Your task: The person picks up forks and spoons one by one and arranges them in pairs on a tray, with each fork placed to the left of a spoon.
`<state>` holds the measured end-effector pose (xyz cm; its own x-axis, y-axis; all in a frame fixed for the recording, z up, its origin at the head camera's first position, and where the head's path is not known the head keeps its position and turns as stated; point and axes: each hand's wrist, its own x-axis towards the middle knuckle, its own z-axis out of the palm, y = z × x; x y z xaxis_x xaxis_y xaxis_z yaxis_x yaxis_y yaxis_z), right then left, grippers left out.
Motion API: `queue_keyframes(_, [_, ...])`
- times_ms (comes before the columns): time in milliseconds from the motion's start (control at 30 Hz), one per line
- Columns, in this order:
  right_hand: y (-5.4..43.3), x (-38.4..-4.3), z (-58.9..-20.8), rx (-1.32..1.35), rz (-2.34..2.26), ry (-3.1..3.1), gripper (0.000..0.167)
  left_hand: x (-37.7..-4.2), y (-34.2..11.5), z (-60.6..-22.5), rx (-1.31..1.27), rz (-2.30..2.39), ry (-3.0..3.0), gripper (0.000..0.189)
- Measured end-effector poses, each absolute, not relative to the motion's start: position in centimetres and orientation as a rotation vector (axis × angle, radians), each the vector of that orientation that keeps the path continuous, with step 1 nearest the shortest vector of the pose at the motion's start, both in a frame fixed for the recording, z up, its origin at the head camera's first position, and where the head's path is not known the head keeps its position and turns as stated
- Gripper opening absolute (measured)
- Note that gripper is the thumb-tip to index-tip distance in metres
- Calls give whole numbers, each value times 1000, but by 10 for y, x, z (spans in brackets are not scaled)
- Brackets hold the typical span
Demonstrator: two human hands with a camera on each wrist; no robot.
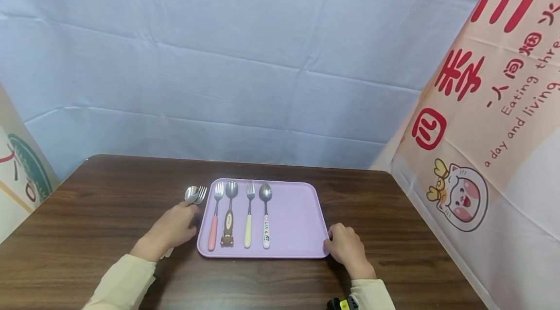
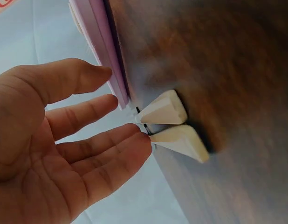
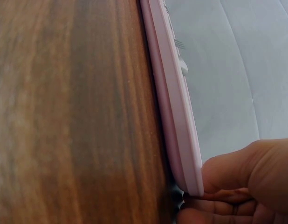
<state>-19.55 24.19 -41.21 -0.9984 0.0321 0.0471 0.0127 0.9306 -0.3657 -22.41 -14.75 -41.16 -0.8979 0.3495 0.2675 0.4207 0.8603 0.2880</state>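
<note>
A lilac tray (image 1: 297, 222) lies on the table with a pink-handled fork (image 1: 213, 227), a brown bear-handled spoon (image 1: 228, 222), a cream-handled fork (image 1: 248, 222) and a white patterned-handled spoon (image 1: 266, 225) side by side. Left of it, a spoon (image 1: 191, 194) and a fork (image 1: 201, 195) lie on the table, partly covered by my left hand (image 1: 175, 226). In the left wrist view, this hand's fingers are loosely bent beside two pale handles (image 2: 165, 109); contact is unclear. My right hand (image 1: 346, 248) pinches the tray's near right corner, thumb on the rim.
The brown wooden table (image 1: 393, 232) reaches back to a pale blue cloth (image 1: 218, 57) hanging behind it. A printed cloth (image 1: 503, 120) hangs along the right side, and another printed cloth (image 1: 17, 169) is at the left.
</note>
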Motion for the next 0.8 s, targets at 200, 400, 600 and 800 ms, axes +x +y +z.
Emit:
queue_keyframes(200, [242, -195, -413, -36, 573, -3034, 18, -224, -150, -410, -587, -539, -2895, 20])
queue_keyframes(400, [242, -195, -413, -42, 574, -3031, 18, -226, -152, -408, -531, -604, -3018, 33])
queue_keyframes(600, [241, -195, -411, -51, 576, -3033, 19, -227, -152, -405, -470, -633, -3103, 44])
queue_keyframes(800, [242, -195, -411, -48, 577, -3032, 18, -224, -150, -402, -394, -721, -3160, 42])
